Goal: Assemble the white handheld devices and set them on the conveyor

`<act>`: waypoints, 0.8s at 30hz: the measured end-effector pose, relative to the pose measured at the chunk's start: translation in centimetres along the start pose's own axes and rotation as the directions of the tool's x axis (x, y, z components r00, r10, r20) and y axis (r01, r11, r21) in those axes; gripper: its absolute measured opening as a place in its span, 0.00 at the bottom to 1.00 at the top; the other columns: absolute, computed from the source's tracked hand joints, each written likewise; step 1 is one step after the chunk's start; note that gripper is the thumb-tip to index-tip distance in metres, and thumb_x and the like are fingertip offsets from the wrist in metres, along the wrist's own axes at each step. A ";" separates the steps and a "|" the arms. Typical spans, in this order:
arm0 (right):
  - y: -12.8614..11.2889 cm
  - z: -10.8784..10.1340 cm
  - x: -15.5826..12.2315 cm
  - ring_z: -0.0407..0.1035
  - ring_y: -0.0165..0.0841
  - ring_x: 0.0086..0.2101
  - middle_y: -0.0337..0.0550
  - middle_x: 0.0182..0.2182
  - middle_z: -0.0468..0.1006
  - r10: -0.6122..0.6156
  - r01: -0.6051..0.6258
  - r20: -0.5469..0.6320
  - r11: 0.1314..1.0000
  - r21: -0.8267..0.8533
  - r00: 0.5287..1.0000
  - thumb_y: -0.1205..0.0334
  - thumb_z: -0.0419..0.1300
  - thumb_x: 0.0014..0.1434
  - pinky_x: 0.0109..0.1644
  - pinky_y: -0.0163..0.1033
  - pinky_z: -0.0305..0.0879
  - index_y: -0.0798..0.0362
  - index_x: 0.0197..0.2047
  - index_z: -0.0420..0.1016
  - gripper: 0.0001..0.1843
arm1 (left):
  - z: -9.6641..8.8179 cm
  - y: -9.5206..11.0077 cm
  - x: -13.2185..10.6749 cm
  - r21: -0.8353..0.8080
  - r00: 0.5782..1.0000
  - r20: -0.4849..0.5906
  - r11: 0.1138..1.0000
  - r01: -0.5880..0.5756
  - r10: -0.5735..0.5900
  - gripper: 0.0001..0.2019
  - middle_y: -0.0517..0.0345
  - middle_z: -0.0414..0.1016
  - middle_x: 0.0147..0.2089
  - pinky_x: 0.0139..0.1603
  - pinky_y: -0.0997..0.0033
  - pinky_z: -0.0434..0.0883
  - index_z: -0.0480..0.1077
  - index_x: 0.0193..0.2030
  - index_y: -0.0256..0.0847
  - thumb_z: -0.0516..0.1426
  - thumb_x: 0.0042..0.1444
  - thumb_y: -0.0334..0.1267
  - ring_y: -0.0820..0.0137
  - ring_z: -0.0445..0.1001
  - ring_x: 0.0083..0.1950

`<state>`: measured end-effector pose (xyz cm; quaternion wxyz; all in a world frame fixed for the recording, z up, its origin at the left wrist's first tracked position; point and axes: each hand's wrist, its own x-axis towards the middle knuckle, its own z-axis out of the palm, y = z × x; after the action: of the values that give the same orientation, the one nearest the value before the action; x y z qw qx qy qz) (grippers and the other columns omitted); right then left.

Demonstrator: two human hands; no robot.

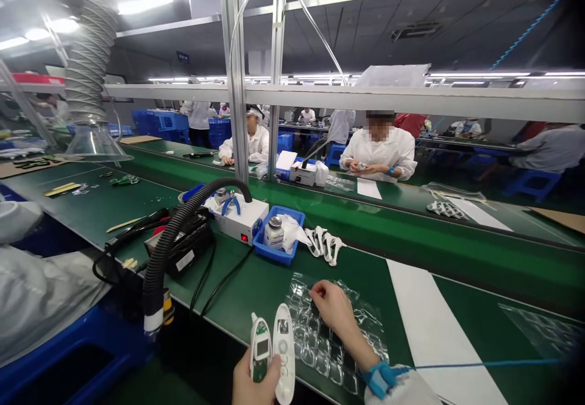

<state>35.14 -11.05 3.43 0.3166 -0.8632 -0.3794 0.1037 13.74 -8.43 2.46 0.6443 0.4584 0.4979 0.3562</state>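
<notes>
Your left hand runs off the bottom edge, and the display on the white casing is too small to read (your right sleeve is cut off too).

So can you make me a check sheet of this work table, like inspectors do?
surface: green workbench with a white paper strip on it
job's things: white casing, circuit board, clear blister tray
clutter: blue bin holding a jar; white parts beside it
grips: left hand holds the casing and circuit board; right hand touches the blister tray
cables: black hose, black cords, blue wrist-strap cord
surroundings: co-workers at other benches, silver duct overhead
</notes>
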 end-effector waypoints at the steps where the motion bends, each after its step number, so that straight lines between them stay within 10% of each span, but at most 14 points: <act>1: -0.1 0.0 -0.2 0.68 0.37 0.28 0.42 0.24 0.76 -0.006 0.006 -0.013 1.000 0.018 1.000 0.63 0.56 0.56 0.29 0.36 0.51 0.51 0.27 0.72 0.08 | 0.1 0.2 -0.1 0.005 1.000 0.003 1.000 0.005 -0.005 0.17 0.57 0.71 0.16 0.14 0.75 0.63 0.76 0.27 0.36 0.68 0.33 0.47 0.64 0.72 0.22; 10: -1.0 -0.6 -2.2 0.65 0.35 0.29 0.41 0.27 0.71 -0.166 0.197 -0.146 0.951 0.236 0.975 0.55 0.53 0.60 0.37 0.38 0.60 0.51 0.28 0.70 0.12 | 0.9 0.1 0.3 0.041 0.998 -0.017 0.998 -0.055 0.056 0.13 0.60 0.65 0.12 0.21 0.71 0.69 0.75 0.23 0.37 0.68 0.35 0.44 0.60 0.74 0.25; 18: -3.4 -1.6 -5.2 0.59 0.29 0.22 0.36 0.20 0.69 -0.052 -0.095 0.217 0.784 0.613 0.975 0.57 0.62 0.51 0.27 0.33 0.55 0.54 0.24 0.72 0.10 | 1.9 -0.6 0.6 0.107 0.992 0.001 0.986 -0.126 0.127 0.12 0.54 0.75 0.21 0.24 0.71 0.68 0.75 0.24 0.35 0.65 0.35 0.42 0.63 0.71 0.26; 24: -3.6 -1.6 -5.7 0.56 0.28 0.22 0.34 0.19 0.65 -0.030 -0.079 0.181 0.818 0.569 0.983 0.59 0.60 0.51 0.26 0.33 0.52 0.54 0.23 0.70 0.09 | 2.8 -0.6 0.3 0.160 0.986 0.040 0.973 -0.169 0.165 0.12 0.53 0.77 0.23 0.30 0.69 0.69 0.75 0.25 0.34 0.63 0.37 0.42 0.64 0.71 0.27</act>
<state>29.75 -14.12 6.57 0.5245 -0.7195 -0.3465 0.2952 16.51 -9.02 2.08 0.5791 0.5545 0.4764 0.3609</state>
